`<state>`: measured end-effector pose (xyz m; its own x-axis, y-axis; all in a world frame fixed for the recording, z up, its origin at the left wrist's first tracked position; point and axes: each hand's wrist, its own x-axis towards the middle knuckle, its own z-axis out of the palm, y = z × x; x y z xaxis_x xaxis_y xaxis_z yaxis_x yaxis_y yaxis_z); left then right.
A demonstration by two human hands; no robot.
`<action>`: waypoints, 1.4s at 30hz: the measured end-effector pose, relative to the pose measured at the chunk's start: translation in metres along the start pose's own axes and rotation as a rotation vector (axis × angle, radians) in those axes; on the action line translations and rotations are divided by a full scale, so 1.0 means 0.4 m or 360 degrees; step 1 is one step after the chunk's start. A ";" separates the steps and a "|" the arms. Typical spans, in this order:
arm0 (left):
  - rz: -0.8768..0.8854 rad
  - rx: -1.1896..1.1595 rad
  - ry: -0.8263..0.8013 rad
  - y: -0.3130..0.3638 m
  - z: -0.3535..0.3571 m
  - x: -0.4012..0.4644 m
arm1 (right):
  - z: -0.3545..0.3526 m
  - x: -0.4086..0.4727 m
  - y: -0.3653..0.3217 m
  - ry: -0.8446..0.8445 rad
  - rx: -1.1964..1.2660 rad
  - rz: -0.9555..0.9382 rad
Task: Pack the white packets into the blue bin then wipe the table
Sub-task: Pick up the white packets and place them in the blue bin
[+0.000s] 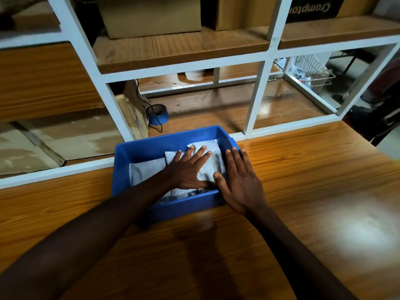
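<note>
A blue bin (138, 149) stands on the wooden table (303, 191) against the white shelf frame. White packets (147, 172) lie inside it, one on top of another. My left hand (188, 169) lies flat on the top packet (213, 163), fingers spread. My right hand (240, 182) lies flat over the bin's right front corner, its thumb on the packets and its fingers along the right wall. Neither hand grips anything. Some small shiny items show at the bin's front inner edge; I cannot make them out.
The white shelf frame (255, 94) rises right behind the bin. A blue tape roll (159, 114) with a black cable lies behind it. Cardboard boxes (151, 16) stand on the upper shelf. A wire basket (311, 70) is far right. Flat cardboard (54, 139) lies left.
</note>
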<state>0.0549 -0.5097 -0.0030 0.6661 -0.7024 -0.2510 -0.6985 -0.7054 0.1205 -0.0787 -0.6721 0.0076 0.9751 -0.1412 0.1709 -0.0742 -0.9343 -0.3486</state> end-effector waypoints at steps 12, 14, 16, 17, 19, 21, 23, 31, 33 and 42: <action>-0.0060 -0.0269 0.0649 0.021 -0.087 -0.208 | -0.057 -0.070 -0.040 0.0363 0.0279 -0.0150; -0.0088 -0.0377 0.0933 0.029 -0.088 -0.279 | -0.058 -0.090 -0.074 0.0544 0.0353 -0.0314; -0.0170 -0.0435 0.1150 0.034 -0.078 -0.362 | -0.045 -0.113 -0.120 0.0643 0.0470 -0.0479; -0.0212 -0.0453 0.1232 0.040 -0.068 -0.401 | -0.039 -0.125 -0.141 0.0653 0.0522 -0.0541; -0.0335 -0.0472 0.1329 0.044 -0.034 -0.495 | -0.013 -0.148 -0.207 0.0614 0.0626 -0.0662; -0.0440 -0.0470 0.1363 0.035 0.014 -0.592 | 0.027 -0.174 -0.285 0.0538 0.0691 -0.0760; -0.0517 -0.0425 0.1378 0.012 0.063 -0.686 | 0.065 -0.203 -0.365 0.0432 0.0750 -0.0796; -0.0996 -0.0552 0.1347 -0.175 0.232 -1.106 | 0.248 -0.307 -0.716 0.0317 0.0961 -0.1161; -0.1149 -0.0561 0.1352 -0.235 0.273 -1.193 | 0.295 -0.332 -0.811 0.0245 0.0922 -0.1198; -0.1231 -0.0662 0.1411 -0.592 0.377 -1.413 | 0.541 -0.324 -1.236 0.0005 0.0580 -0.1231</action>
<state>-0.1958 0.0687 -0.0344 0.9247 0.2018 0.3228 -0.0174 -0.8246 0.5654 -0.1230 -0.1209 -0.0415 0.7230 0.4917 0.4853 0.6846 -0.6044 -0.4074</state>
